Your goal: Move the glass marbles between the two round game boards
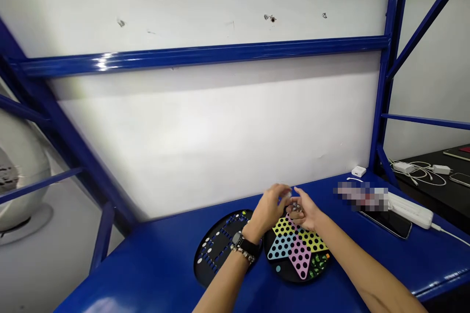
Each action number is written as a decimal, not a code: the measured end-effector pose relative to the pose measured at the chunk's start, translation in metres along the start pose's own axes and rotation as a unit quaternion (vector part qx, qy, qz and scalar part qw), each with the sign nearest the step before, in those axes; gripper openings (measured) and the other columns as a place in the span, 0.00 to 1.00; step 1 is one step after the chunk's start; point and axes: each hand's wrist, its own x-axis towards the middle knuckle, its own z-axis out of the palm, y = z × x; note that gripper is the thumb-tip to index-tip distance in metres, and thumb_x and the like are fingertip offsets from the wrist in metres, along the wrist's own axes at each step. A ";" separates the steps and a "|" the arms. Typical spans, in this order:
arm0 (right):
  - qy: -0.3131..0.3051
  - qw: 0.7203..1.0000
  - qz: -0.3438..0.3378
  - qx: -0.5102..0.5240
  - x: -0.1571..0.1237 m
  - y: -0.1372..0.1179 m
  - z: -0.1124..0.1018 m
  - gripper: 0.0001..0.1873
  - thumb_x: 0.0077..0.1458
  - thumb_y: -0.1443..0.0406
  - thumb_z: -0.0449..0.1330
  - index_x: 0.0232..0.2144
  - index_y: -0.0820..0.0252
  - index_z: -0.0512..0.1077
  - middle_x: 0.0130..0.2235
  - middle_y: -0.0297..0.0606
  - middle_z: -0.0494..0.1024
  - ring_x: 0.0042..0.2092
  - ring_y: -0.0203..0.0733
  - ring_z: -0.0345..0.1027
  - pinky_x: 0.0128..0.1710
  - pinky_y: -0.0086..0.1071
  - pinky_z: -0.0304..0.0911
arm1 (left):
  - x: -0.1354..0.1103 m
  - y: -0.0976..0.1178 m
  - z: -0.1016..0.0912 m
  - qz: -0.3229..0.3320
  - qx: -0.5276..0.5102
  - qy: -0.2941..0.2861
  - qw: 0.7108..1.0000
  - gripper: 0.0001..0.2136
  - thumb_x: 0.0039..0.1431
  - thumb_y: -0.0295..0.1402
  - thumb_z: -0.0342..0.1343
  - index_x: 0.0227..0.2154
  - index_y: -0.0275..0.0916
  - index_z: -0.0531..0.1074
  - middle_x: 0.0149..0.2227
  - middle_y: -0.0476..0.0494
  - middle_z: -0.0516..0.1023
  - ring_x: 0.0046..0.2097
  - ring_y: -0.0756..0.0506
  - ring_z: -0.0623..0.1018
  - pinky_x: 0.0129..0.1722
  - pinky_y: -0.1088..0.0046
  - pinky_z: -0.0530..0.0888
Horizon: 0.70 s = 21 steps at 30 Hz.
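My left hand [270,208] and my right hand [305,211] meet above the far edge of a round Chinese checkers board [297,250] with a star of yellow, pink, light blue and green points. Their fingers are curled together around small bead-like pieces [294,205] held between them. My left wrist wears a black watch and a beaded bracelet. Left of the board lies a round black tray [217,248] with blue slots and rows of small white and coloured pieces.
Both boards rest on a blue table [154,259] inside a blue metal frame against a white wall. A phone [391,222], a white power strip [411,210] and a white charger [359,171] sit at the right. Cables lie on a black table beyond.
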 end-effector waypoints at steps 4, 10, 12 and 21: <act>0.022 0.981 -0.085 -0.170 0.017 0.008 0.029 0.23 0.66 0.50 0.42 0.24 0.55 0.57 0.18 0.23 0.54 0.14 0.27 0.37 0.12 0.23 0.39 | -0.010 -0.005 -0.011 0.014 -0.017 -0.020 1.000 0.09 0.61 0.29 0.52 0.40 0.44 0.76 0.43 0.47 0.79 0.44 0.47 0.78 0.47 0.73 0.73; 0.059 0.909 -0.171 -0.375 0.053 0.030 0.085 0.21 0.67 0.55 0.45 0.23 0.55 0.58 0.21 0.30 0.63 0.20 0.33 0.55 0.19 0.27 0.53 | -0.034 -0.054 -0.053 -0.072 -0.043 0.178 0.980 0.09 0.63 0.36 0.48 0.37 0.42 0.72 0.43 0.45 0.77 0.47 0.44 0.77 0.47 0.67 0.76; 0.057 0.860 -0.212 -0.460 0.060 0.042 0.105 0.16 0.62 0.58 0.55 0.23 0.56 0.63 0.26 0.36 0.71 0.30 0.41 0.68 0.29 0.30 0.61 | -0.041 -0.066 -0.059 -0.087 -0.038 0.189 0.977 0.10 0.62 0.38 0.48 0.37 0.42 0.72 0.42 0.45 0.76 0.47 0.44 0.76 0.46 0.66 0.77; -0.027 0.645 -0.251 -0.722 0.059 0.070 0.134 0.20 0.49 0.71 0.60 0.46 0.68 0.74 0.51 0.61 0.76 0.52 0.66 0.69 0.48 0.58 0.65 | -0.045 -0.051 -0.046 -0.050 -0.016 0.149 0.987 0.11 0.64 0.38 0.47 0.39 0.44 0.73 0.44 0.45 0.75 0.47 0.43 0.76 0.47 0.63 0.76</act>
